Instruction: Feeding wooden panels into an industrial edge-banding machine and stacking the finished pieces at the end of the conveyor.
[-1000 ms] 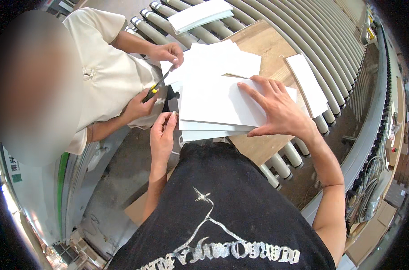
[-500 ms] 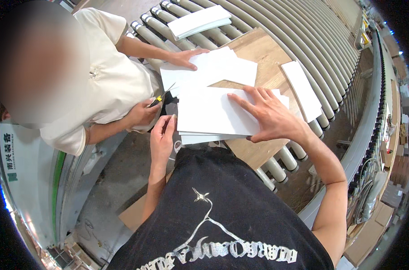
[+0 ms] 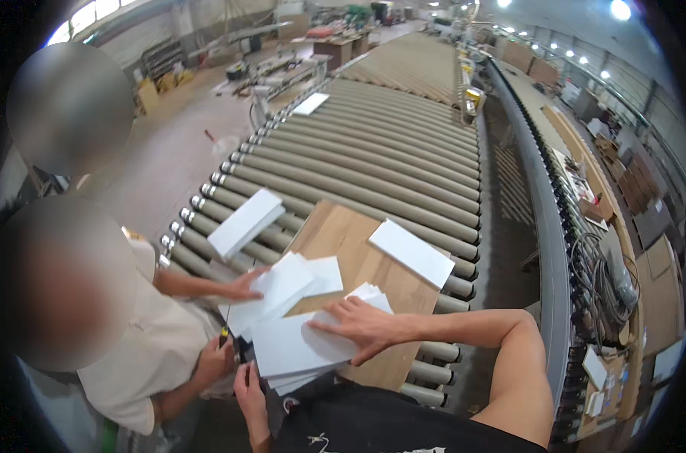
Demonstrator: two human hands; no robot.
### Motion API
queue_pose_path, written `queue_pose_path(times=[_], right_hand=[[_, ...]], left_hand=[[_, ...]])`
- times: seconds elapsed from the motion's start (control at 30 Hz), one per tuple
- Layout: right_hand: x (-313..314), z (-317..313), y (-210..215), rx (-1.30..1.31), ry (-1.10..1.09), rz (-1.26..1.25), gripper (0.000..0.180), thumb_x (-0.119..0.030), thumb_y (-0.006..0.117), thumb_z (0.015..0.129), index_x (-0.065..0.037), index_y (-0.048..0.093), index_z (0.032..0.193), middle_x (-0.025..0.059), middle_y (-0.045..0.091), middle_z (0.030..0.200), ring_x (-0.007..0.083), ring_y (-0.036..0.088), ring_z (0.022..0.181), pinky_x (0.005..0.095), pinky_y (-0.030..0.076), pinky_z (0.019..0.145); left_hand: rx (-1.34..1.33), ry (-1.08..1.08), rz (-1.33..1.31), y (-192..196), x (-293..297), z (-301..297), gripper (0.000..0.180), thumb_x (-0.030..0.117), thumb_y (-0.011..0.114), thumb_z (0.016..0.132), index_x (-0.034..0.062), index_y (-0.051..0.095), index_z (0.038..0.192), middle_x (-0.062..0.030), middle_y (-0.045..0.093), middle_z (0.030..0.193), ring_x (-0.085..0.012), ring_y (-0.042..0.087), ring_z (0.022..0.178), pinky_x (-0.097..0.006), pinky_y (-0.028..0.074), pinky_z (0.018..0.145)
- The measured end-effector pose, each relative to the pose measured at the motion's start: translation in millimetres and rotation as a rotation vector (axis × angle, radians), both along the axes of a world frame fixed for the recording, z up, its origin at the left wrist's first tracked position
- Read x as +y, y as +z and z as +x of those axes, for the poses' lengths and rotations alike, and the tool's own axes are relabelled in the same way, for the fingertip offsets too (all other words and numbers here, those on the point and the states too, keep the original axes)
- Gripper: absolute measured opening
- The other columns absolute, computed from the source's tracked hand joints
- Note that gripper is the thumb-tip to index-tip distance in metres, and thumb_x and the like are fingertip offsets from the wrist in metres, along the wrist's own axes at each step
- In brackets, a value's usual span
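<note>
A stack of white panels (image 3: 290, 343) lies on a wooden board (image 3: 332, 226). My right hand (image 3: 354, 325) rests on top of it, fingers spread, thumb by the near edge. Close to the stack's left corner is my left hand (image 3: 250, 389), its fingers drawn together; what they hold, if anything, cannot be made out. Across from me a co-worker lays one hand (image 3: 245, 287) on a fanned group of white panels (image 3: 283, 283). The co-worker's other hand (image 3: 216, 359) grips a yellow-and-black handled tool (image 3: 223, 337).
Another white panel (image 3: 411, 253) lies along the board's right side. A small white stack (image 3: 245, 224) sits on the roller conveyor (image 3: 366, 158), with one more white piece (image 3: 311, 104) farther up. A grey rail (image 3: 550, 264) runs along the right. A second person stands at the far left.
My view has tipped up, showing more of the conveyor and hall. My right hand stays on the stack and my left hand beside its corner. The co-worker's hand still rests on the other panels.
</note>
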State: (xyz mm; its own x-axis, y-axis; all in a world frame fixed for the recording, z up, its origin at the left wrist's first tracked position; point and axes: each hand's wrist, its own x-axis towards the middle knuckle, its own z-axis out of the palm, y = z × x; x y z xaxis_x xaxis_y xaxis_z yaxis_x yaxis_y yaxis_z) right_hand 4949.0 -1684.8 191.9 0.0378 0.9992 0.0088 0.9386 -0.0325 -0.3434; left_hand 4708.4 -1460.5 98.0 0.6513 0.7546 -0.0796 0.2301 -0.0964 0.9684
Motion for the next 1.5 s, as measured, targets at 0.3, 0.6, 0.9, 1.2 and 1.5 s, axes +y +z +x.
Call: queue_pose_path(times=[0.3,0.6,0.9,1.2,1.5], right_hand=[[-13,-11,-4,0.0,-0.083,0.051,0.114,-0.04,0.082,0.056,-0.01,0.023,0.149,0.0294,0.04,0.126,0.0424,0.044,0.114,0.0487,0.036,0.094],[-19,-24,-13,-0.03,-0.167,-0.022,0.117,-0.039,0.08,0.057,-0.015,0.014,0.151,0.0295,0.034,0.135,0.044,0.043,0.118,0.0515,0.037,0.092],[-19,-27,-21,0.019,-0.21,-0.004,0.118,-0.041,0.079,0.056,-0.016,0.015,0.152,0.0298,0.035,0.132,0.0442,0.043,0.116,0.0527,0.036,0.091],[-22,-43,-5,0.531,-0.402,0.041,0.114,-0.051,0.076,0.062,-0.014,0.016,0.152,0.03,0.032,0.139,0.0445,0.035,0.128,0.0498,0.029,0.106],[4,-96,40,0.952,-0.502,0.281,0.111,-0.047,0.079,0.067,-0.012,0.017,0.151,0.0248,0.03,0.144,0.0354,0.03,0.135,0.0436,0.023,0.112]], left_hand=[[-0.047,-0.046,-0.184,-7,9,8,0.017,0.017,0.06,0.091,0.0021,0.055,0.098,0.0008,0.053,0.081,-0.0091,0.051,0.075,-0.026,0.042,0.066],[-0.057,0.081,-0.245,62,-23,19,0.034,0.022,0.054,0.094,-0.007,0.06,0.109,-0.0147,0.061,0.106,-0.0237,0.055,0.096,-0.032,0.043,0.085],[-0.06,0.045,-0.283,35,-1,24,0.035,0.023,0.055,0.094,-0.0056,0.059,0.114,-0.0154,0.062,0.111,-0.0239,0.055,0.1,-0.033,0.043,0.089],[-0.319,-0.094,-0.176,36,16,20,0.037,0.025,0.061,0.091,-0.0019,0.054,0.116,-0.0125,0.06,0.111,-0.0214,0.056,0.102,-0.031,0.046,0.086],[-0.302,-0.599,-0.431,48,-29,52,0.111,0.052,0.077,0.067,0.0066,0.015,0.146,-0.0154,0.041,0.135,-0.0294,0.047,0.121,-0.045,0.04,0.1]])
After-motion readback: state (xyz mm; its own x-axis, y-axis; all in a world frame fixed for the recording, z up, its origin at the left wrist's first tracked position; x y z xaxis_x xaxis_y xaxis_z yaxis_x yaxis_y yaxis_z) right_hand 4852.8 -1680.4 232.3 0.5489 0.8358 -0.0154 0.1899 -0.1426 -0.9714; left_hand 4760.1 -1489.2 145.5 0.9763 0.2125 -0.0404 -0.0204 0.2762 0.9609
